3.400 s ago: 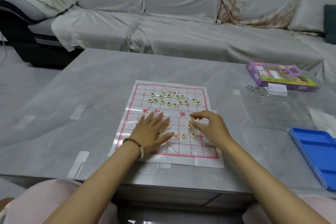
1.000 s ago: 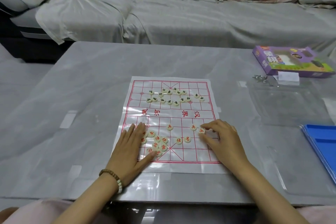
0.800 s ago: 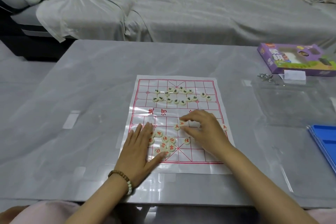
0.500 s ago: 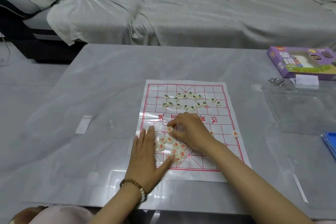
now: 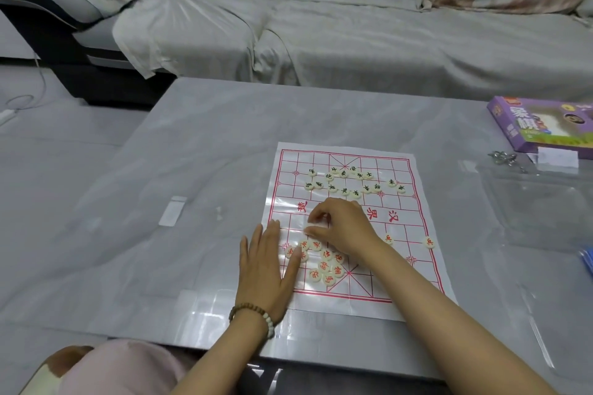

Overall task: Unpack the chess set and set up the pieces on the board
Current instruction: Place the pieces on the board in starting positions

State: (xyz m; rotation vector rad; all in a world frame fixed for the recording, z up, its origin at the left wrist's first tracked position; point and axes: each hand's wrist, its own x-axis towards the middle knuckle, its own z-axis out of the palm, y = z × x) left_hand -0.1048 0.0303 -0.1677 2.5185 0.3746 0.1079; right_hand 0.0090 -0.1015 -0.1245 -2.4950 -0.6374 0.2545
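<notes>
A white paper chess board point(image 5: 382, 167) with red lines lies flat on the grey table point(image 5: 192, 154). Several round cream pieces with black characters point(image 5: 343, 173) sit loose across its far half. Cream pieces with red characters point(image 5: 324, 265) are bunched in the near left part. Two single red pieces point(image 5: 428, 242) point(image 5: 388, 238) stand along one row at the right. My left hand point(image 5: 266, 266) lies flat on the board's left edge beside the red bunch. My right hand point(image 5: 343, 228) hovers over the middle left with curled fingertips pinching a red piece that is mostly hidden.
A purple game box point(image 5: 542, 128) sits at the far right with a white card point(image 5: 558, 157) and small metal bits point(image 5: 503, 157) in front. A clear plastic tray point(image 5: 539, 202) and a blue tray's edge point(image 5: 587, 261) are at the right. A covered sofa point(image 5: 321, 26) stands behind.
My right hand has moved leftward along the board's near half, leaving single red pieces behind on the right of that row. My left hand stays flat by the red bunch.
</notes>
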